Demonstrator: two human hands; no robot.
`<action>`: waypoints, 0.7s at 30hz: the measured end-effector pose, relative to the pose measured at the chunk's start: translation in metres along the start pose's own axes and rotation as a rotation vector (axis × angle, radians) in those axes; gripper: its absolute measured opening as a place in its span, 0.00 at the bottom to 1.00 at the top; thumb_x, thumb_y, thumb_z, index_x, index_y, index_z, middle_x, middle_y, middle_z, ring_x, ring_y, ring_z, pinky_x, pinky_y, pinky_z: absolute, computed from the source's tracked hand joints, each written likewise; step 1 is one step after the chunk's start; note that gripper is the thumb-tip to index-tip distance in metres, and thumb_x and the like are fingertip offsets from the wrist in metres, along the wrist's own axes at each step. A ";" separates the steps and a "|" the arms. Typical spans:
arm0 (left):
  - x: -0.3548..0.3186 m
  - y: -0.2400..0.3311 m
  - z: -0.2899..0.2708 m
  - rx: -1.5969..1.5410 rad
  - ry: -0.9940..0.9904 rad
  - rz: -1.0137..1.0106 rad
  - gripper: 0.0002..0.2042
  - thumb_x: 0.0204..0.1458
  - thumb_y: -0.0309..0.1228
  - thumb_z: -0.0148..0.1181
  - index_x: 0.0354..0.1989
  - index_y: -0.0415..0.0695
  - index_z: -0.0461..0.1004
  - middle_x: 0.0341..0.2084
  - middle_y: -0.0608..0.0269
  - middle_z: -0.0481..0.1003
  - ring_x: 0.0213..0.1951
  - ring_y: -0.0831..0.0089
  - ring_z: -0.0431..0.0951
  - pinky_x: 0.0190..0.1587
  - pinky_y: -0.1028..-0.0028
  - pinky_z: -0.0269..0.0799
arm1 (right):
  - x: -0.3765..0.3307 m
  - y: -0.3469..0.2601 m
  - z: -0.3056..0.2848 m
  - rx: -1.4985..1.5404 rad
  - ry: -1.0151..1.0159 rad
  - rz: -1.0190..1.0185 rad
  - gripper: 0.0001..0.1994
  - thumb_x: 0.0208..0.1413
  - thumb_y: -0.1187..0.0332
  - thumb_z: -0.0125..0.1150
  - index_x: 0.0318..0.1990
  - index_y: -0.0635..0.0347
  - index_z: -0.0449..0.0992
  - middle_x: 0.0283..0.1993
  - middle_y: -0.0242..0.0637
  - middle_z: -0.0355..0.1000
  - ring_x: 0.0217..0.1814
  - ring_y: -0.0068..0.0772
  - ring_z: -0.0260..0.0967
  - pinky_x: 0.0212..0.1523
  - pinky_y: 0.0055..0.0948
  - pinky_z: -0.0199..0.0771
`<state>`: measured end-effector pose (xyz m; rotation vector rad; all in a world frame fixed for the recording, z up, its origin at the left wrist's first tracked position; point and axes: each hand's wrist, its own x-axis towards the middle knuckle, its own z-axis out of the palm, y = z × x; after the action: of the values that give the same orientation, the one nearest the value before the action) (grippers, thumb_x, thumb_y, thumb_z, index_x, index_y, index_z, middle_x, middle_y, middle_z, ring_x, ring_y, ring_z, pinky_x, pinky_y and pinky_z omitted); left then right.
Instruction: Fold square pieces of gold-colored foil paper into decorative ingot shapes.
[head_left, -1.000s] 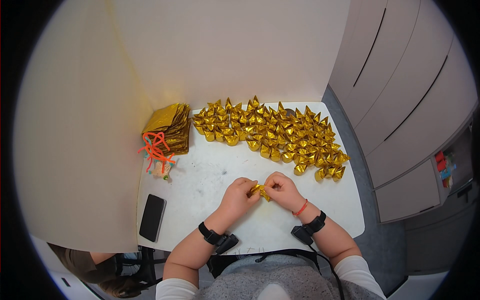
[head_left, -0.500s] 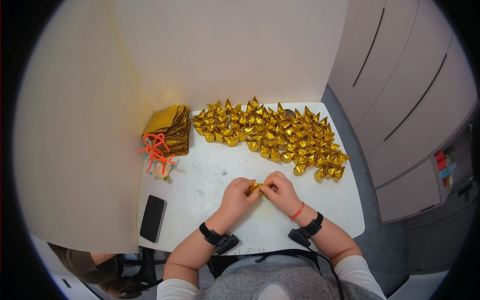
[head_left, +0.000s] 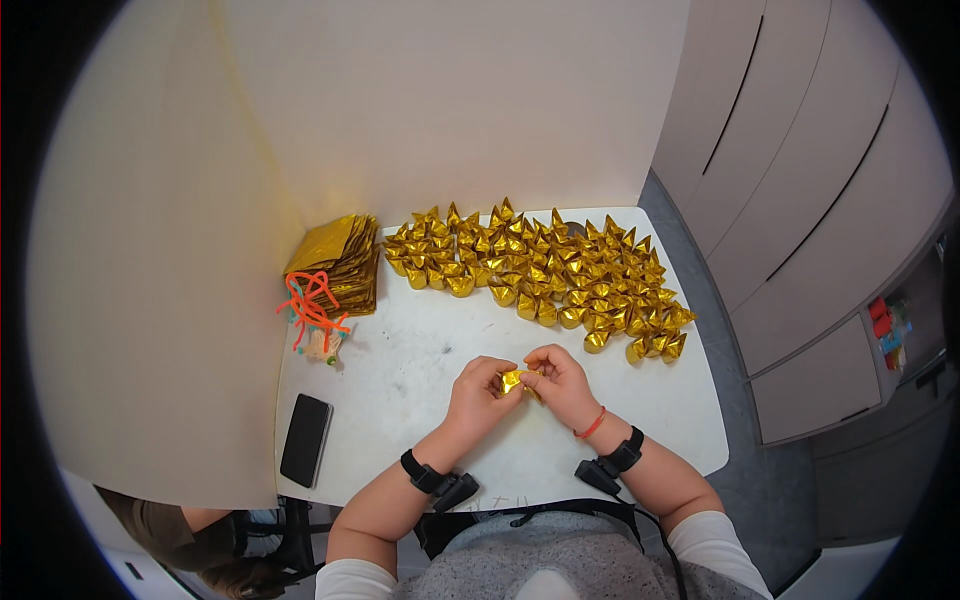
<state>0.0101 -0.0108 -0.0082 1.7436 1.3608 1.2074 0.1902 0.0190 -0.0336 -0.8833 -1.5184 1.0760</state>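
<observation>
Centrally, one small gold foil piece (head_left: 514,381), pinched between the fingers of the left hand (head_left: 480,392) and right hand (head_left: 560,383), both closed on it just above the white worktop (head_left: 420,350). Bare worktop lies around the hands. Beyond: folded gold ingots (head_left: 545,275) massed along the far edge. Left: gold sheet stack (head_left: 338,262), orange cord (head_left: 312,308), black phone (head_left: 306,439) near the left edge.

Phone (head_left: 306,439), black rect. slab w/ dark screen, flat on white table (head_left: 420,350) near front-left corner. Far right, on grey cabinet (head_left: 820,385): small red and blue labels (head_left: 888,322), too small to tell more.
</observation>
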 end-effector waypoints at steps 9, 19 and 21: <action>0.003 -0.009 -0.001 -0.121 0.001 -0.152 0.14 0.53 0.22 0.70 0.47 0.35 0.76 0.37 0.60 0.74 0.28 0.77 0.81 0.30 0.79 0.80 | 0.003 -0.012 -0.015 0.297 -0.188 0.439 0.12 0.65 0.75 0.63 0.53 0.66 0.75 0.39 0.31 0.76 0.33 0.15 0.71 0.33 0.17 0.72; 0.002 -0.006 0.000 -0.544 -0.054 -0.303 0.10 0.59 0.24 0.66 0.47 0.37 0.79 0.38 0.61 0.78 0.33 0.78 0.81 0.36 0.78 0.81 | 0.000 -0.008 -0.015 0.283 -0.125 0.451 0.06 0.61 0.76 0.67 0.42 0.63 0.76 0.34 0.29 0.77 0.30 0.15 0.70 0.30 0.17 0.71; 0.004 -0.005 -0.003 -0.673 -0.057 -0.368 0.09 0.61 0.25 0.65 0.48 0.36 0.79 0.38 0.61 0.79 0.33 0.77 0.81 0.37 0.78 0.82 | 0.000 -0.010 -0.014 0.273 -0.134 0.444 0.05 0.60 0.76 0.68 0.40 0.63 0.77 0.34 0.29 0.77 0.31 0.14 0.70 0.31 0.17 0.71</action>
<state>0.0058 -0.0055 -0.0105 1.0003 1.0133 1.2037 0.2039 0.0184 -0.0230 -0.9937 -1.2669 1.6501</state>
